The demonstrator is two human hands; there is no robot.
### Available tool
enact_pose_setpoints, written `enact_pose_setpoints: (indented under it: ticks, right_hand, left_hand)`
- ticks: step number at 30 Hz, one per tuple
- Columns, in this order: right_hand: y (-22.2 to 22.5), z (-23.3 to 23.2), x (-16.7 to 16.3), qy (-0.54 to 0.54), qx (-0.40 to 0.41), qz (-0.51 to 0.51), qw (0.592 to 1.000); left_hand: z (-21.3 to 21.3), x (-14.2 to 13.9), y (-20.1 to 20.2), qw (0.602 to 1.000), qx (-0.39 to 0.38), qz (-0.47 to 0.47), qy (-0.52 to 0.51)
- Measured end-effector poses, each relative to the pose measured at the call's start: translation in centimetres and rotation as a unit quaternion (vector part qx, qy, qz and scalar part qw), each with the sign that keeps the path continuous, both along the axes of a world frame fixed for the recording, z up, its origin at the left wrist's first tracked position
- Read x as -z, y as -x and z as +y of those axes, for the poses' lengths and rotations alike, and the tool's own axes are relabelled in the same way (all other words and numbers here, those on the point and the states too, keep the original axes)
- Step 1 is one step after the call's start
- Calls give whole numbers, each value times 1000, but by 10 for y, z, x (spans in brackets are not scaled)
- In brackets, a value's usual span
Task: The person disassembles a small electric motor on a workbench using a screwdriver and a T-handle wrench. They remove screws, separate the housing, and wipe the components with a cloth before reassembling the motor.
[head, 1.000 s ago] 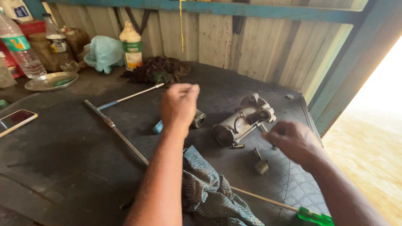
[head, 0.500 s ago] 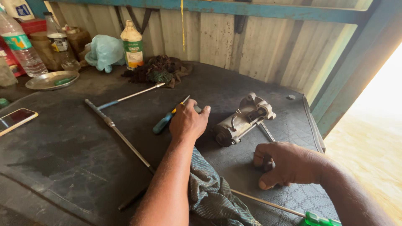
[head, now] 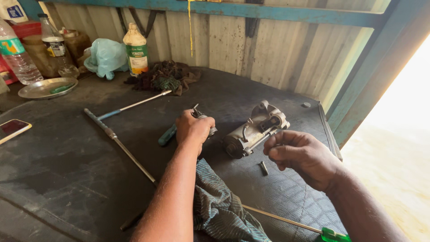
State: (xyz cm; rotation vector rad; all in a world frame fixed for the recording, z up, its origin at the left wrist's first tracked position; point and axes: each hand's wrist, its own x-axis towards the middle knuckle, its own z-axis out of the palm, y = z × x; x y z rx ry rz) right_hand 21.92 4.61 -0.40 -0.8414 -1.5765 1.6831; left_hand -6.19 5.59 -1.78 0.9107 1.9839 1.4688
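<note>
A grey metal starter motor (head: 255,131) lies on the black rubber mat (head: 67,170). My left hand (head: 192,131) is closed around a blue-handled screwdriver (head: 166,136) just left of the motor. The tool's tip pokes out above my fingers, and a small metal cylinder (head: 211,131) sits against them. My right hand (head: 301,154) hovers at the motor's right side. Its fingertips are pinched on a small metal piece (head: 278,144) that is mostly hidden. A short bolt (head: 263,168) lies on the mat between my hands.
A long T-bar wrench (head: 120,144) and a thin rod (head: 134,105) lie to the left. A checked cloth (head: 219,208) and a green-handled screwdriver (head: 332,234) are near me. Bottles (head: 136,49), a steel plate (head: 45,88), a phone (head: 12,129) and rags (head: 163,78) line the back and left.
My left hand came down from above the mat and closed on the screwdriver. My right hand dropped to the bolt on the mat, then rose to the motor's side.
</note>
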Motion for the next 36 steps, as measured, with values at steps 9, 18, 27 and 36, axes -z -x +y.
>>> enact_pose_setpoints:
  ticks: [9, 18, 27, 36]
  right_hand:
    - [-1, 6, 1, 92, 84, 159, 979]
    - [-13, 13, -2, 54, 282, 262, 921]
    - [22, -23, -18, -281, 268, 99, 916]
    - [55, -54, -23, -421, 336, -106, 836]
  left_hand:
    - [9, -6, 18, 908, 46, -373, -185]
    - [-26, -48, -28, 838, 158, -478, -209]
    - [-33, -45, -51, 854, 231, -446, -133]
    - [-38, -46, -58, 912, 208, -318, -152]
